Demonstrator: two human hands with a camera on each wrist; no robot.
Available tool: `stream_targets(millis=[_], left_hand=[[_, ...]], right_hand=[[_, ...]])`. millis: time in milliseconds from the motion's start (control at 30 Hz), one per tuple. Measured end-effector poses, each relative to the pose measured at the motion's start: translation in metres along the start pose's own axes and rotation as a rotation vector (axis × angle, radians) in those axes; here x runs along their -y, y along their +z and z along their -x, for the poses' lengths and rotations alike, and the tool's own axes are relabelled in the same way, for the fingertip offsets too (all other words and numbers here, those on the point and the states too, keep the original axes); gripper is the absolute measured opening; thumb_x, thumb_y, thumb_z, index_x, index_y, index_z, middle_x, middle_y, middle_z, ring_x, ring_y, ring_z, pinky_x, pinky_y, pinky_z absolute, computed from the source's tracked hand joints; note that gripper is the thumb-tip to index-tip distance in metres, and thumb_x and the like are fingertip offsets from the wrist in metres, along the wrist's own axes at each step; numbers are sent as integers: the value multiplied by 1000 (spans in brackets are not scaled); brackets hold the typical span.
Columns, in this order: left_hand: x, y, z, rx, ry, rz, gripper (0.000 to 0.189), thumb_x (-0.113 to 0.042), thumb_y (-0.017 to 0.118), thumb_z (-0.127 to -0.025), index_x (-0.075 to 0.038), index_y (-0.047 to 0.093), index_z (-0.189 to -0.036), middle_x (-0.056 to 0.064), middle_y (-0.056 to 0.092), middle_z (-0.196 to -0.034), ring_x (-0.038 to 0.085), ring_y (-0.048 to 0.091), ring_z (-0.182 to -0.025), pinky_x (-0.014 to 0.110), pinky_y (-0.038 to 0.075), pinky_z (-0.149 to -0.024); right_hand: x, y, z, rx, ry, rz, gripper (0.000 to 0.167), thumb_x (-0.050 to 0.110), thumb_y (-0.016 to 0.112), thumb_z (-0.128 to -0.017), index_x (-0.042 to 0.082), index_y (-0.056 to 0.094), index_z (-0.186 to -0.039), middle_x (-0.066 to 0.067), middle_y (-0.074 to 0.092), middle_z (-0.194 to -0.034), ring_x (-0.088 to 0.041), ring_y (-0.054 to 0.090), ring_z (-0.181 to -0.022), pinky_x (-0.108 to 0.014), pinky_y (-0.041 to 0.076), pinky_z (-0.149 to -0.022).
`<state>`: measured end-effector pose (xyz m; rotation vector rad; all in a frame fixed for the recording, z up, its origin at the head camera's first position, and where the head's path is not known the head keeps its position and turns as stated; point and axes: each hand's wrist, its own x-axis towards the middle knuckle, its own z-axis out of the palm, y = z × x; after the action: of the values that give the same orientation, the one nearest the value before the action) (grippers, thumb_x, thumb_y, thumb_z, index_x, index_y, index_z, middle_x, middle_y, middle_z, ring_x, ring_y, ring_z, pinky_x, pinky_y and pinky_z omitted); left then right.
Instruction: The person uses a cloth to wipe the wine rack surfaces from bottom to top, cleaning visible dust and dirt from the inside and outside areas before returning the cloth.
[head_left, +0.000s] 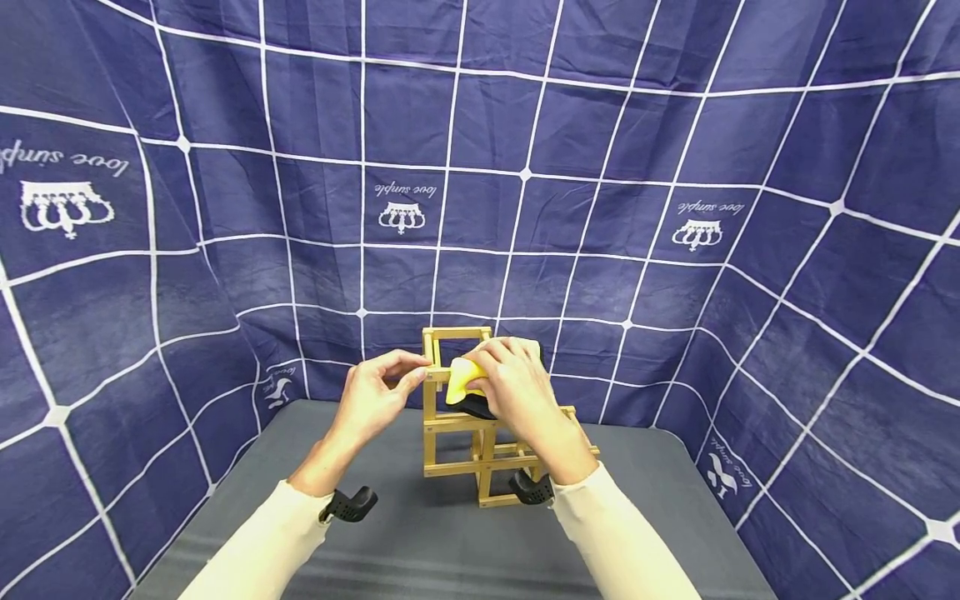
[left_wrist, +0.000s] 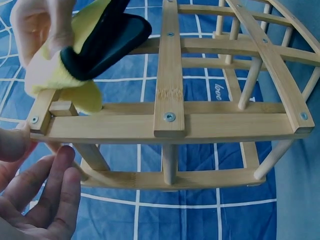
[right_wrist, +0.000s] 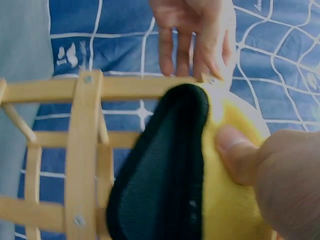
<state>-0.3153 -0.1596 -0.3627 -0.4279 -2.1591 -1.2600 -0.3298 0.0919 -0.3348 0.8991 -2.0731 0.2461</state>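
A yellow plush slipper (head_left: 462, 382) with a dark sole is gripped by my right hand (head_left: 521, 390) over the upper part of a light wooden rack (head_left: 453, 425). In the right wrist view, the thumb presses on the slipper's yellow fabric (right_wrist: 225, 197) and the dark sole (right_wrist: 155, 165) faces the rack. My left hand (head_left: 372, 398) pinches the rack's upper left corner between thumb and index finger. Its other fingers (left_wrist: 65, 195) hang loosely below the bar in the left wrist view. Fabric hides part of the rack's end.
The rack stands on a grey surface (head_left: 405, 542), with a lower step extending to the right. A blue curtain (head_left: 577, 208) with white lines surrounds it at the back and sides. Each wrist carries a black camera mount (head_left: 352, 504).
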Motion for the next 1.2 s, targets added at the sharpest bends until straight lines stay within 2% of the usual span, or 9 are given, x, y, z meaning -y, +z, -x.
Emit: stream_targets(millis=[233,467,533,700,767,900,1067,1200], left_hand=[[3,1,2,1,-10,32,15,-14,86,-107,-16,90,-121,6,92,-117,16,85,-101,11,58,-82],[5,4,3,-1,-16,43,16,-12,86,-107,-16,90,-123,6,92,-117,6,82,-101,9,58,-84],[5,5,3,-2,-15,50,17,-12,87,-107,-15,90,-123,6,92,-117,3,82,-101,8,58,-84],[6,8,3,2,-23,66,18,-12,86,-107,-15,89,-125,7,92,-117,5,82,-102,7,59,-86],[6,9,3,3,-25,73,18,-13,85,-108,-15,89,-126,7,91,-118,9,83,-104,7,59,-87],[5,10,1,-3,-27,98,19,-15,86,-108,-12,89,-126,11,91,-120,18,86,-106,8,61,-88],[4,13,-3,-20,-36,106,21,-15,87,-107,-11,88,-127,13,90,-121,26,88,-107,7,61,-87],[6,16,-8,-30,-36,91,21,-15,87,-107,-13,88,-128,13,90,-123,30,88,-111,5,59,-88]], right_hand=[[11,17,-1,-45,-16,-98,33,31,89,-98,17,84,-128,0,84,-123,-31,76,-121,-52,60,-112],[4,17,6,-145,-48,-125,34,19,93,-97,15,85,-130,1,85,-128,-31,78,-124,-52,61,-116],[0,16,8,-197,-56,-131,34,17,95,-94,12,86,-127,-2,86,-126,-32,79,-121,-51,63,-113],[-11,9,17,-296,-35,-145,35,16,96,-90,9,86,-123,-7,86,-122,-33,80,-111,-48,63,-91],[-16,4,23,-313,-20,-160,36,16,95,-91,10,85,-125,-7,86,-124,-33,79,-110,-48,60,-86],[-27,-3,40,-349,-3,-189,35,10,93,-92,8,85,-126,-8,86,-125,-34,78,-109,-50,58,-88],[-39,-5,72,-400,6,-221,32,7,90,-91,5,85,-122,-11,85,-121,-35,77,-112,-48,55,-91],[-47,-3,103,-427,-44,-225,22,20,79,-109,5,86,-122,-12,85,-117,-38,77,-112,-47,53,-94]])
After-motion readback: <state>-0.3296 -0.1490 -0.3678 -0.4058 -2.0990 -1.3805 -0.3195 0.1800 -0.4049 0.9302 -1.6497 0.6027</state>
